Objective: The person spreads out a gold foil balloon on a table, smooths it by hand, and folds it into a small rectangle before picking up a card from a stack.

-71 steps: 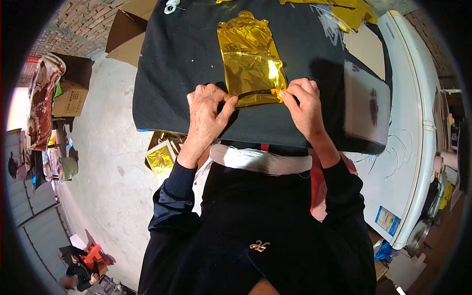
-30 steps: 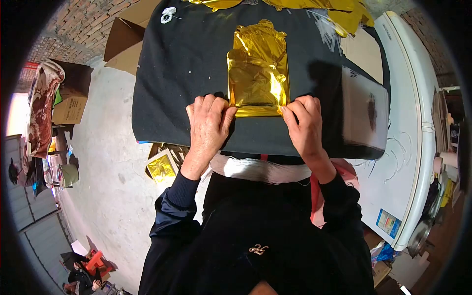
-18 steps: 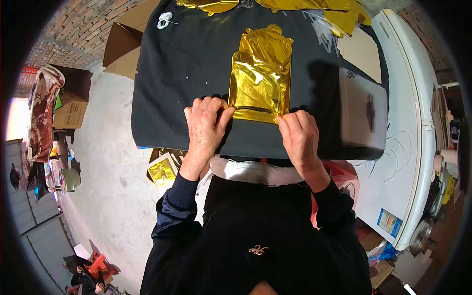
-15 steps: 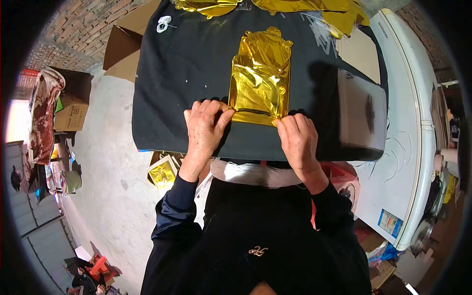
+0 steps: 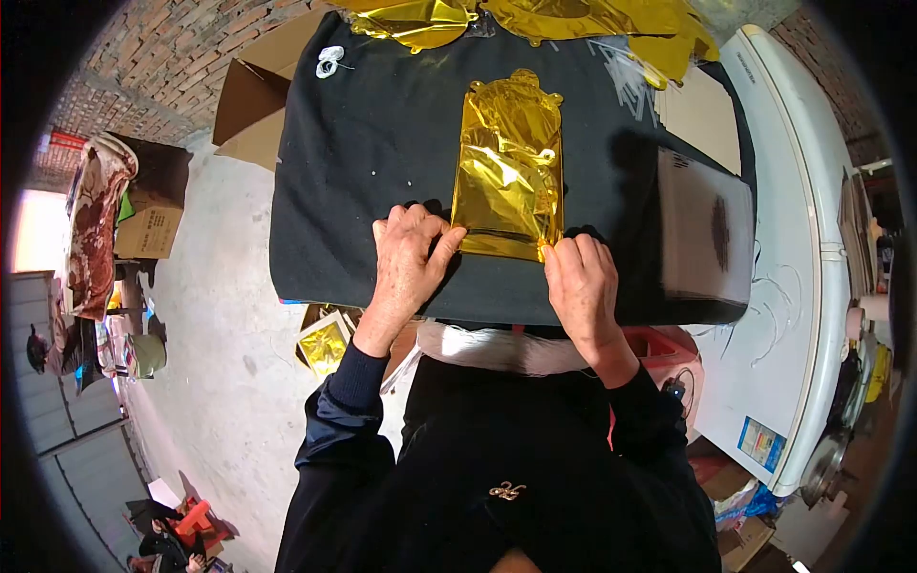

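Observation:
A folded gold foil balloon (image 5: 506, 177) lies flat on the black cloth, its upper edge uneven with small rounded tabs. My left hand (image 5: 409, 258) pinches the lower left corner between thumb and fingers. At the lower right corner, my right hand (image 5: 581, 286) grips the foil in the same way. A narrow fold runs along the bottom edge between the two hands. The foil under my fingertips is hidden.
More gold foil (image 5: 592, 21) lies along the table's far edge beside thin clear straws (image 5: 630, 81). At right are a stack of clear plastic sleeves (image 5: 702, 229) and beige card (image 5: 697, 115). White string (image 5: 330, 61) sits far left; a white bundle (image 5: 501, 350) hangs in front.
The foil lies flatter, with its raised folds smoothed down. Both hands keep their hold on the lower corners. The whole view has shifted slightly.

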{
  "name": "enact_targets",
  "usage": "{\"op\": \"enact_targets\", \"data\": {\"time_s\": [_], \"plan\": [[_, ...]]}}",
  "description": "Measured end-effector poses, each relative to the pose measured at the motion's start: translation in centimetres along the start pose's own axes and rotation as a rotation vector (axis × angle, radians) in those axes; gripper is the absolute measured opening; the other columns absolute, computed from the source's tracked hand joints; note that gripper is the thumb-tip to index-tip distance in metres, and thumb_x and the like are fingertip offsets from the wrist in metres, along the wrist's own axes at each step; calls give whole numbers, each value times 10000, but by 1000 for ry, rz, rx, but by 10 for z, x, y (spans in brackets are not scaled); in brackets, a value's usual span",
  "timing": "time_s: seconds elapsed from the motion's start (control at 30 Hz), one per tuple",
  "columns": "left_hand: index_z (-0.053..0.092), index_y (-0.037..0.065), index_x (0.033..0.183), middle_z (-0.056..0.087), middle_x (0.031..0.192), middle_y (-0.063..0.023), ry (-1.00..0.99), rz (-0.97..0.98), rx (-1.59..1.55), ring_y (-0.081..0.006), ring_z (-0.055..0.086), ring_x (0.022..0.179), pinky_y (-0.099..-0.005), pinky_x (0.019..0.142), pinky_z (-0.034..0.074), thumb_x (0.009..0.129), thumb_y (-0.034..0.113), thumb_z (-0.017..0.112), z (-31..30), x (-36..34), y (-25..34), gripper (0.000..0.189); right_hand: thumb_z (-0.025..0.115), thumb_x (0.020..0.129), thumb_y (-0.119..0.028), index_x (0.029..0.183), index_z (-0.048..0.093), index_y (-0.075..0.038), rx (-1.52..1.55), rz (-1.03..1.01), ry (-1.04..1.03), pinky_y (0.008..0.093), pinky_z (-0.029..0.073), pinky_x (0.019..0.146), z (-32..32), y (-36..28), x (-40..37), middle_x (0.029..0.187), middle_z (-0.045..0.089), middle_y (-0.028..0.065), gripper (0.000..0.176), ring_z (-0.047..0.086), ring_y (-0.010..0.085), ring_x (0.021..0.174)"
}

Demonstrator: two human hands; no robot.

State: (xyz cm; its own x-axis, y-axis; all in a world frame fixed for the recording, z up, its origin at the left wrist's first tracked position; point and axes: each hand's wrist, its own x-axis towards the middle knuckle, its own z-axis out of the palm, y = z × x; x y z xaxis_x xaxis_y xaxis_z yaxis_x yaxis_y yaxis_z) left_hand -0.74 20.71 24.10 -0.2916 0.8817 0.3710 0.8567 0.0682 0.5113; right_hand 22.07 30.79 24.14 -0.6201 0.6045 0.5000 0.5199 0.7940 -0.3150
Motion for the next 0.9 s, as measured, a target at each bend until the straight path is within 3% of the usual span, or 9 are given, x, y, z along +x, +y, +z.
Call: {"op": "enact_targets", "data": {"time_s": [0.37,0.47,0.67,0.9], "plan": [[676,82,859,580,815,-51,36,-3,82,-235,513,799,-394,740,338,904,240,769,5,3,4,189,724,860,-85,788,520,-70,-29,-5,-39,418,459,697,0,0,2,785,492,97,217,546,280,736],[654,84,881,602,828,-53,69,-3,93,-247,537,805,-398,744,352,891,214,774,7,5,6,177,703,859,-42,779,522,-42,5,17,-44,446,474,691,-3,-4,6,770,498,130,198,545,331,725],[645,84,902,635,856,-61,78,-11,125,-268,568,826,-402,752,371,875,147,766,7,4,8,139,704,859,-45,788,528,-43,28,30,-45,450,480,701,-2,0,7,775,511,126,189,558,333,738],[627,71,899,632,854,-71,110,-15,87,-279,553,807,-404,749,373,878,107,746,6,0,9,125,719,884,-95,803,528,-69,38,36,-42,420,462,697,-1,2,7,781,508,98,208,554,285,745]]}}
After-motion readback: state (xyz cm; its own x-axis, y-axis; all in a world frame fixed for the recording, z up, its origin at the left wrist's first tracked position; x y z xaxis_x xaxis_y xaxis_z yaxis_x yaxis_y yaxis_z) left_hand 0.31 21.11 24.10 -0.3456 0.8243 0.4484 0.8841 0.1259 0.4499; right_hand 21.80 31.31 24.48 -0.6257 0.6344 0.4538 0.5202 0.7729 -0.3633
